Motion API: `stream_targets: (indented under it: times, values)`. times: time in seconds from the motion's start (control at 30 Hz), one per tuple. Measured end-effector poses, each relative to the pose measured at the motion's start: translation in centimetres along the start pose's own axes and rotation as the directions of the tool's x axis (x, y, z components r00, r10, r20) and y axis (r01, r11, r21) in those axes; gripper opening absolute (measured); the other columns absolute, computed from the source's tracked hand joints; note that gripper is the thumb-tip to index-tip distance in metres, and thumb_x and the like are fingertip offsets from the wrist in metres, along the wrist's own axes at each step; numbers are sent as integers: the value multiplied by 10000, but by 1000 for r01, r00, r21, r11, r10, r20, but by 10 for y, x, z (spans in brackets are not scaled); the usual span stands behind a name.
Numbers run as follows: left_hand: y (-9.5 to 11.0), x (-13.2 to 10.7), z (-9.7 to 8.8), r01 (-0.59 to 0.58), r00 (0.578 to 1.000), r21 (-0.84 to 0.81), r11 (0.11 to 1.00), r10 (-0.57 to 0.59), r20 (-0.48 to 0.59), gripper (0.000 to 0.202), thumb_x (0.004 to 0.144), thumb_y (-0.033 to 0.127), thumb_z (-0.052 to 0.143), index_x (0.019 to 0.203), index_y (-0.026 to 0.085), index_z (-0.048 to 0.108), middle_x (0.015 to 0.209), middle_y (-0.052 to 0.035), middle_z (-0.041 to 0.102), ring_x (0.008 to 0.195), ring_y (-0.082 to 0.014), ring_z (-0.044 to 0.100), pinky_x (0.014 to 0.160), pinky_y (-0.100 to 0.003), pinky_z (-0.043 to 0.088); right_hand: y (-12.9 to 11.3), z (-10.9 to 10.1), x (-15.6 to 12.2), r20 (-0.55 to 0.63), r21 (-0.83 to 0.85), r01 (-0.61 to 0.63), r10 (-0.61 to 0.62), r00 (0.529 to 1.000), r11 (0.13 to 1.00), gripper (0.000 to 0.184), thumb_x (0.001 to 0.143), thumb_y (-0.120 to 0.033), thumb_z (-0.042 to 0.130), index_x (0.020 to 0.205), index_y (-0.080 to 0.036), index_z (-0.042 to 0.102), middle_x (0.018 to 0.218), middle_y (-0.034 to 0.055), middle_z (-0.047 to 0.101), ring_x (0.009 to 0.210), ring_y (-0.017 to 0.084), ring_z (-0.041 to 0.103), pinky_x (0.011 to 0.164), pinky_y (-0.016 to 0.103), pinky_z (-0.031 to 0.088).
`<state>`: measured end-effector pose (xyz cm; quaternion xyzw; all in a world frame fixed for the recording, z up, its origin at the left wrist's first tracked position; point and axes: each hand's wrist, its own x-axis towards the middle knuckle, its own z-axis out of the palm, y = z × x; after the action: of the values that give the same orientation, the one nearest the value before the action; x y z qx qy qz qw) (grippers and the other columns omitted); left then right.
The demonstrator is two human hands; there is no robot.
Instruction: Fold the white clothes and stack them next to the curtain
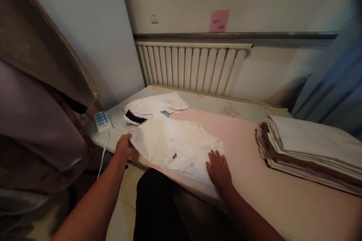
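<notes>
A white garment with a small black label (175,145) lies spread on the pink sheet of a bed (249,147). My left hand (123,147) is closed on the garment's left edge. Flat on the garment's right part rests my right hand (218,167), fingers stretched out. Behind it sits another white garment with a black patch (154,107), bunched near the bed's far left corner.
A stack of folded sheets (311,147) lies at the bed's right. A white and blue controller with a cord (102,120) sits at the left edge. A radiator (189,66) and a pink note (219,20) are on the far wall. Hanging fabric (36,94) fills the left.
</notes>
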<state>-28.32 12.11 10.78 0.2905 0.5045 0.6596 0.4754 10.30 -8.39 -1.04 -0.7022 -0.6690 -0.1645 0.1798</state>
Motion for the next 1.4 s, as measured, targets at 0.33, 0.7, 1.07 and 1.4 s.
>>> stream_targets:
  times: [0.33, 0.7, 1.07, 1.4]
  values:
    - [-29, -135, 119, -249, 805, 163, 955, 110, 583, 125, 713, 260, 643, 775, 200, 552, 802, 24, 642, 761, -139, 589, 714, -254, 478, -3, -7, 3, 26, 41, -39, 38, 999, 998, 399, 931, -251, 402, 1273, -112, 556, 1394, 157, 511, 1343, 300, 393, 1124, 514, 222]
    - [-132, -234, 91, -801, 322, 290, 524, -31, 946, 357, 843, 292, 569, 1189, 203, 563, 1271, -92, 615, 1185, -225, 557, 1039, -406, 435, 16, 13, -10, -10, 80, 23, -22, 1000, 997, 489, 873, -126, 409, 1352, -44, 462, 1362, 195, 523, 1382, 297, 327, 1120, 528, 255]
    - [-142, -157, 78, -827, 552, 547, -130, -8, 834, 486, 961, 358, 333, 1396, 171, 446, 1488, -114, 421, 1411, -267, 306, 1139, -482, 248, 7, -8, -1, 63, 163, -53, 43, 997, 985, 502, 895, -150, 401, 1393, -153, 461, 1386, 134, 523, 1382, 275, 344, 1136, 525, 237]
    - [-151, -157, 75, -831, 540, 541, -129, 42, 840, 517, 960, 379, 320, 1419, 167, 429, 1492, -109, 416, 1412, -273, 303, 1137, -481, 239, 10, -47, 26, 209, 368, -255, 188, 960, 894, 363, 931, -217, 362, 899, -228, 724, 931, 34, 730, 979, 197, 635, 874, 300, 457]
